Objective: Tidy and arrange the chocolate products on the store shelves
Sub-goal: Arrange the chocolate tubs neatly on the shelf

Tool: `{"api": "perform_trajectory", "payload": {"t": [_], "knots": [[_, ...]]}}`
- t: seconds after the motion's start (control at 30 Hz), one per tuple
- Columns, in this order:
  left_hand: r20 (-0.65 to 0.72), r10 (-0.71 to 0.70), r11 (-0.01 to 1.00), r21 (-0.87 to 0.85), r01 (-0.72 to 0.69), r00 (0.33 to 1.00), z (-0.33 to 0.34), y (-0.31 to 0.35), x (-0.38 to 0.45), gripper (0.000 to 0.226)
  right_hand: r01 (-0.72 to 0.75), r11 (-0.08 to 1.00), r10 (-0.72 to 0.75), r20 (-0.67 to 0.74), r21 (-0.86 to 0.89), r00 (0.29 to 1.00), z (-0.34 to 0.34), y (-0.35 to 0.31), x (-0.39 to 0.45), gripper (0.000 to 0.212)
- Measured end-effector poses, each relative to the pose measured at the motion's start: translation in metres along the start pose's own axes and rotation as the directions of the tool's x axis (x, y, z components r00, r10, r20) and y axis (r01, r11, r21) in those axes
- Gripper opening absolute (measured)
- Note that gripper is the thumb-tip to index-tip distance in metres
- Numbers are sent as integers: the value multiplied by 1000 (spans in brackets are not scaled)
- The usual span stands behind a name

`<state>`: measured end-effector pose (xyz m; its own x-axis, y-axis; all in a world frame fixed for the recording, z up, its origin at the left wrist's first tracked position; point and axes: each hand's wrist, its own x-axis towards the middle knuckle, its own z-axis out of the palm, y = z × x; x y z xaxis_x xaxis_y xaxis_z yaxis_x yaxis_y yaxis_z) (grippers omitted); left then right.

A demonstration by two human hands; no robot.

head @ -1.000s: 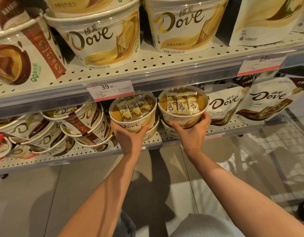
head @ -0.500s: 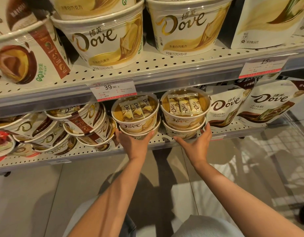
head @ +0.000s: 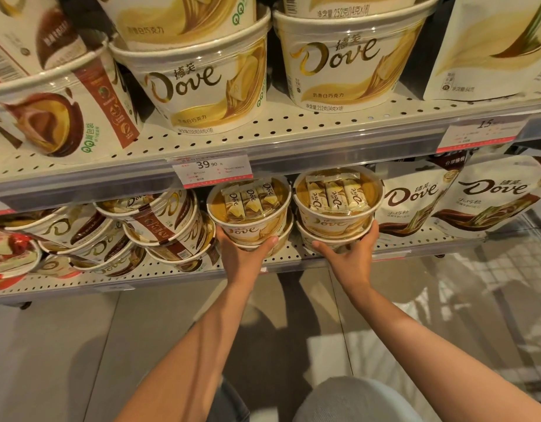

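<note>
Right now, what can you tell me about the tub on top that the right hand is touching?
The top right tub is a round cream paper cup with brown Dove lettering and a clear lid showing three wrapped bars. It sits upright, stacked on another tub on the lower shelf. The right hand cups the stack, thumb and fingers around it.

A white perforated upper shelf [head: 293,129] runs across the top half of the frame, its clear plastic front rail carrying a price tag reading 39.90 [head: 211,171] at centre and a second, partly legible price tag [head: 479,134] at right. Below it, a perforated lower shelf [head: 80,277] spans the middle of the frame, with a narrow label strip [head: 118,288] on its front edge at lower left. A pale grey tiled floor [head: 65,354] fills the bottom of the frame, crossed by dark shadows [head: 263,324] at centre. At right, a reflective glass-like panel [head: 506,284] shows a faint grid pattern.
</note>
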<state>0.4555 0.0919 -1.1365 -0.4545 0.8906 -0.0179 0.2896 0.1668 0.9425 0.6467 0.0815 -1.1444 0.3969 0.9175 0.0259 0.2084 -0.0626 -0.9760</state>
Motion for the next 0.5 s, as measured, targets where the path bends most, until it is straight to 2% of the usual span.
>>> {"api": "perform_trajectory", "payload": {"t": [0.13,0.2,0.27,0.37,0.47,0.5], "knots": [[32,8,997,71,-10,999,-2,4,1,112,13,998,-13,2,-64,1000,-2,-8,1,114],[102,33,992,119,-45,994,-10,8,2,107,-23,993,20,-30,-114,999,-4,-16,-3,107],[231,24,994,100,-48,973,-22,17,3,101,-52,990,44,-63,-133,997,-10,-34,-11,93],[438,39,999,-24,-32,898,-48,37,5,88,-7,997,3,-50,-77,999,-17,-58,-21,69],[585,40,981,130,-143,810,-71,56,7,73,-114,990,113,21,85,993,-21,-74,-25,58],[590,16,970,186,-155,807,-79,64,7,63,-182,968,175,56,171,983,-22,-82,-27,51]]}}
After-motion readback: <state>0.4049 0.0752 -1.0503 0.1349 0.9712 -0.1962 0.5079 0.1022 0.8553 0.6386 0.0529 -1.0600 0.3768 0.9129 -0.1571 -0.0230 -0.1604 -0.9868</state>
